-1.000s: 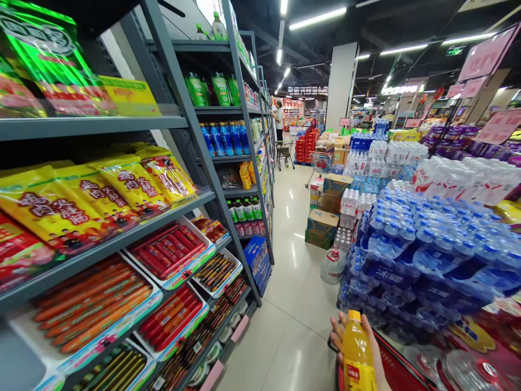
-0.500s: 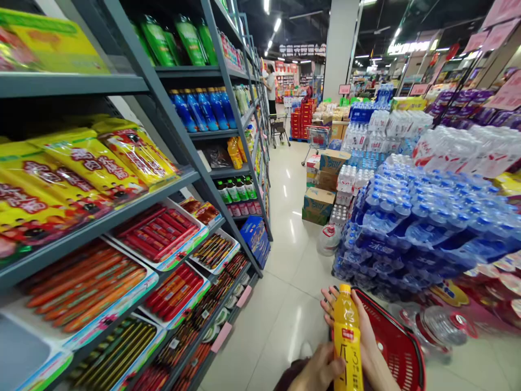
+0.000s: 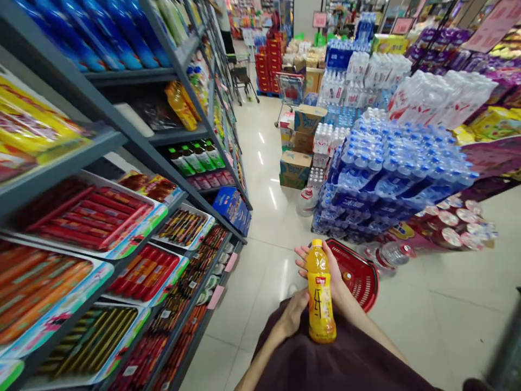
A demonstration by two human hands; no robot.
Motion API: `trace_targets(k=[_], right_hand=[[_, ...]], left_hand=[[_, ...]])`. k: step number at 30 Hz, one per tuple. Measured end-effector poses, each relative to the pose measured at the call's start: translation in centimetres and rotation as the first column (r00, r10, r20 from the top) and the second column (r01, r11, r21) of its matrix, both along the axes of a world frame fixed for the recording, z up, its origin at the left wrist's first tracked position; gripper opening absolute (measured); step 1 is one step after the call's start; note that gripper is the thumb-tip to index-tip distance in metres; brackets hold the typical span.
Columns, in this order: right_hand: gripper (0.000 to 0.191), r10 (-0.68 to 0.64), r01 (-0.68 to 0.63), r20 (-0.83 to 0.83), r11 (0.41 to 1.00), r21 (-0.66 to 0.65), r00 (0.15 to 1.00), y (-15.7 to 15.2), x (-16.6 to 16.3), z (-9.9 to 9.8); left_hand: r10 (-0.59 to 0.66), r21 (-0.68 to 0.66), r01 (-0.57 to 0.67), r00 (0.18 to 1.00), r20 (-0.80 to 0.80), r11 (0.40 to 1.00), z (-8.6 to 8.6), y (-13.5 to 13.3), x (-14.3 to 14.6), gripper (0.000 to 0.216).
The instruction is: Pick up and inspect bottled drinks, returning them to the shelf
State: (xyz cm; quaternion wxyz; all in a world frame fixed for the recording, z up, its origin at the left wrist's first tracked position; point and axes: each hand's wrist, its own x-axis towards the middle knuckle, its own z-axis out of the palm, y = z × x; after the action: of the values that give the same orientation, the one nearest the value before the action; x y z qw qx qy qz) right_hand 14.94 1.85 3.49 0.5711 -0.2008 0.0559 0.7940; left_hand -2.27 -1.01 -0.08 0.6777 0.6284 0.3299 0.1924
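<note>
A yellow bottle of drink [image 3: 321, 304] with a yellow cap stands tilted in front of my body, its label facing me. My left hand [image 3: 293, 314] is at the bottle's left side, its fingers partly hidden behind it. My right hand [image 3: 332, 267] supports the bottle from behind, its fingers spread out to the left past the bottle's neck. Just beyond my right hand, a red shopping basket [image 3: 353, 271] is on the floor, with a small light-coloured item in it.
On the left stands a grey shelf rack [image 3: 158, 145] with trays of red sausage sticks [image 3: 142, 271] and bottles. Stacks of blue-wrapped bottled water [image 3: 366, 179], large water jugs [image 3: 386, 254] and cardboard boxes [image 3: 296, 168] line the right. Shopping carts [image 3: 290, 89] stand further down the aisle.
The view has tilted down and more of the bottle shows. My left thumb, earlier across the label, has come off the bottle's front; the left hand is now at its side.
</note>
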Motion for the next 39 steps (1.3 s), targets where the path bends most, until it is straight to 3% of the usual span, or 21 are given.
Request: trace_targets(k=[11, 26, 30, 35, 39], right_hand=[[0.062, -0.024, 0.024, -0.014, 1.000, -0.011, 1.000, 0.3, 0.5, 1.0], [0.048, -0.070, 0.069, 0.019, 0.997, 0.047, 0.997, 0.6, 0.0, -1.0], [0.048, -0.119, 0.118, 0.045, 0.993, 0.007, 0.992, 0.8, 0.3, -1.1], [0.039, -0.161, 0.162, 0.046, 0.986, -0.025, 0.986, 2.6, 0.1, -1.1], [0.028, -0.110, 0.111, -0.029, 0.994, 0.015, 0.993, 5.8, -0.8, -1.0]], left_hand=[[-0.096, 0.019, 0.094, 0.987, 0.129, 0.995, 1.4, 1.2, 0.7, 0.067], [-0.102, -0.032, 0.104, 0.994, 0.049, 0.994, 1.1, 2.2, -0.1, 0.071], [-0.103, -0.070, 0.113, 0.987, 0.126, 0.991, 0.9, 2.6, 0.4, 0.065], [-0.090, -0.080, 0.099, 0.990, 0.109, 0.992, 1.4, 3.6, 0.2, 0.065], [0.025, -0.159, -0.018, 0.999, 0.039, 0.987, 0.4, 4.7, -0.7, 0.069]])
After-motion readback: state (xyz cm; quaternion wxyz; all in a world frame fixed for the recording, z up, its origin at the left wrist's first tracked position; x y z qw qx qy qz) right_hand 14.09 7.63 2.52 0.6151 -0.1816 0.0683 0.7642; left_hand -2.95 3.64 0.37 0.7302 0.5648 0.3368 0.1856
